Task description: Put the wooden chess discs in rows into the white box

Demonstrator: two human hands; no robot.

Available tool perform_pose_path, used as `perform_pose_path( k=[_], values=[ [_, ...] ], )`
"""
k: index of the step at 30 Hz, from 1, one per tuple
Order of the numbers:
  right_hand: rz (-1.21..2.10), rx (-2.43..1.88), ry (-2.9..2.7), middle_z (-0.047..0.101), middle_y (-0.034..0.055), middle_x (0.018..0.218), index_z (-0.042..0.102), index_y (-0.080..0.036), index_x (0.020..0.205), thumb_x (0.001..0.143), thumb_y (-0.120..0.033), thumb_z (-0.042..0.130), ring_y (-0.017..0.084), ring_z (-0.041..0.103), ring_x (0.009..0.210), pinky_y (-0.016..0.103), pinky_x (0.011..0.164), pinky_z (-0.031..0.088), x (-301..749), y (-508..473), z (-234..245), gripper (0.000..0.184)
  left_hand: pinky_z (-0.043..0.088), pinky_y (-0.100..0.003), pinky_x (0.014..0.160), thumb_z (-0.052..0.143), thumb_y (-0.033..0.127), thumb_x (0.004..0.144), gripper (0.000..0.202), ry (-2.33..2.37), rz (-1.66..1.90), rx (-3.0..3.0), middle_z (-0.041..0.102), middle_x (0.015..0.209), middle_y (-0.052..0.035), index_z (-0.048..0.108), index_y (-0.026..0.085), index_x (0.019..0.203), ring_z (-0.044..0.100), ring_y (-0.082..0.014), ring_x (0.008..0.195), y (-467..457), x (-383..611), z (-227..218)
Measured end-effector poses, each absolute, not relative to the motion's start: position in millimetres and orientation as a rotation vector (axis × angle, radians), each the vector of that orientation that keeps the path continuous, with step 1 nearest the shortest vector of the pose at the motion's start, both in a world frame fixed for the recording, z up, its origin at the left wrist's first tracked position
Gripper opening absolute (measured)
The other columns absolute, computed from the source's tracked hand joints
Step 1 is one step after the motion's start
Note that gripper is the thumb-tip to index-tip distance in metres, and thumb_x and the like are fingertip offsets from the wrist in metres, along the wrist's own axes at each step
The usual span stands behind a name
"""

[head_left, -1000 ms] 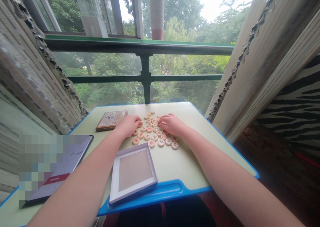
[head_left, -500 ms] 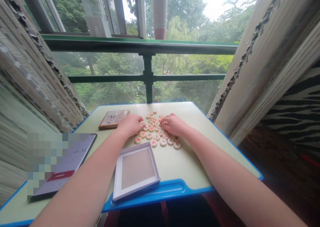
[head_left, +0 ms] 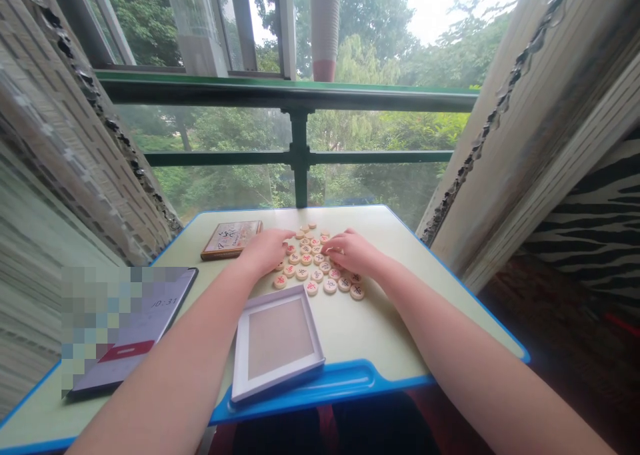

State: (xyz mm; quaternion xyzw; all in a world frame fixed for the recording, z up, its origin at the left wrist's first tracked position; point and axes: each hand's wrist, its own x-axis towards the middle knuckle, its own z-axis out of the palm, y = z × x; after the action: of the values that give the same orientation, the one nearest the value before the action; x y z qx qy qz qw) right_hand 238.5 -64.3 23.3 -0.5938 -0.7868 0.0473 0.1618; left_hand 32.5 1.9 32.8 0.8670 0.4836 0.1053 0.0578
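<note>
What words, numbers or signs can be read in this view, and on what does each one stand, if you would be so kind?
"10:31" stands in pale digits on the screen of the phone.
The round wooden xiangqi pieces bear red and dark Chinese characters, too small to read.
The lid of the flat box bears dark brush characters, too blurred to read.
The rest of the phone's screen is pixelated or unreadable.
</note>
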Motion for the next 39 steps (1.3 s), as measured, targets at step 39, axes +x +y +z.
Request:
perform_pose_path(
  k=[39],
  values=[
    [0.246,-1.681,-2.238,0.066,0.0024,0.106,0.073,-0.023,0.090,0.077,-0.016,0.047,0.019,0.050,0.099,0.033,0.091,0.029,241,-68,29,0.030,0.046,-0.030,0.080,0.044,0.006,0.072,0.046,1.528,0.174,2.706,0.063,0.114,-0.0040,0.065,0.027,0.107,0.054,-0.0231,0.103,3,32,31]
  ],
)
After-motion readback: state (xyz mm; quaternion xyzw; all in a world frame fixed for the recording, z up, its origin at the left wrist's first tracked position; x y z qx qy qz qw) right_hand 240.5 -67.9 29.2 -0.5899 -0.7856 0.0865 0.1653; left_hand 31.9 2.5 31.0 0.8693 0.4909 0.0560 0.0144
